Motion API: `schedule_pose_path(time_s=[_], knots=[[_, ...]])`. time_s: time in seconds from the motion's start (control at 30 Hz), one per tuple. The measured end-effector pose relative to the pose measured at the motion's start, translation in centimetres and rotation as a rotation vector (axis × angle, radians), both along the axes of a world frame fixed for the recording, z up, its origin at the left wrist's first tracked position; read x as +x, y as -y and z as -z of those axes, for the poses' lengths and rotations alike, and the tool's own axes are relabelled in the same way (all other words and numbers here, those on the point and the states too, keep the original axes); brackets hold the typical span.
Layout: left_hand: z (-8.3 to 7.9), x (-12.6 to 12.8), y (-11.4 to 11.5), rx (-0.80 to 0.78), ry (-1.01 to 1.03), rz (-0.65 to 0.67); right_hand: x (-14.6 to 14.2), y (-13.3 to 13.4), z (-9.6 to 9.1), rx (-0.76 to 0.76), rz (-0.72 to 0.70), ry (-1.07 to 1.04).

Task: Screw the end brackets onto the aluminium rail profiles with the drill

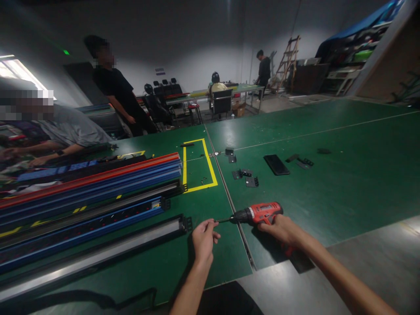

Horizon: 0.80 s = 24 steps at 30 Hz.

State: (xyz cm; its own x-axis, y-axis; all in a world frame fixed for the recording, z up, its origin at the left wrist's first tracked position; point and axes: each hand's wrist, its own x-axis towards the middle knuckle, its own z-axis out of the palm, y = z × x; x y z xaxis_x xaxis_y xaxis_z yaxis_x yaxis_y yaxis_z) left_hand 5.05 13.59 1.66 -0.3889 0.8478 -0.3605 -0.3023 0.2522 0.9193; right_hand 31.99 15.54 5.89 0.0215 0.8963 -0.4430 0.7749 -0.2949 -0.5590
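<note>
My right grip (282, 229): wrapped round red drill (265, 211) | my left grip (204, 239): pinching bit (224, 220) tip, drill's 9 o'clock | phone (276, 164): drill's 1 o'clock

The bare left forearm (193, 283) extended from the near side, and the left hand (203, 241) pinched thumb and forefinger together, its other fingers loosely curled. The bare right forearm (341, 267) slanted in from the near right, the right hand (282, 229) wrapped in a grip.

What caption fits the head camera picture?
Right hand grips a red drill; left hand is at its bit, above a green table.
</note>
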Motion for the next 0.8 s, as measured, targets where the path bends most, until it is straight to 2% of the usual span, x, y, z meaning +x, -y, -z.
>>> schedule_pose_path(time_s=[0.27, 0.43, 0.53, 0.67, 0.8], knots=[[0.7, 0.2, 0.5, 0.053, -0.113, 0.047, -0.1, 0.1, -0.2, 0.003, 0.002, -0.016], [1.0, 0.1, 0.9, 0.069, -0.144, 0.158, 0.1, 0.0, 0.0, -0.007, -0.017, -0.009], [1.0, -0.1, 2.0, 0.046, -0.159, 0.203, 0.1, -0.1, 0.2, 0.006, -0.002, -0.003], [0.9, -1.6, 4.3, 0.115, -0.369, 0.225, 0.1, -0.1, 0.1, -0.001, 0.013, 0.012], [0.5, -4.8, 6.1, 0.196, -0.664, 0.137, -0.3, -0.4, -0.2, -0.015, -0.005, 0.006]])
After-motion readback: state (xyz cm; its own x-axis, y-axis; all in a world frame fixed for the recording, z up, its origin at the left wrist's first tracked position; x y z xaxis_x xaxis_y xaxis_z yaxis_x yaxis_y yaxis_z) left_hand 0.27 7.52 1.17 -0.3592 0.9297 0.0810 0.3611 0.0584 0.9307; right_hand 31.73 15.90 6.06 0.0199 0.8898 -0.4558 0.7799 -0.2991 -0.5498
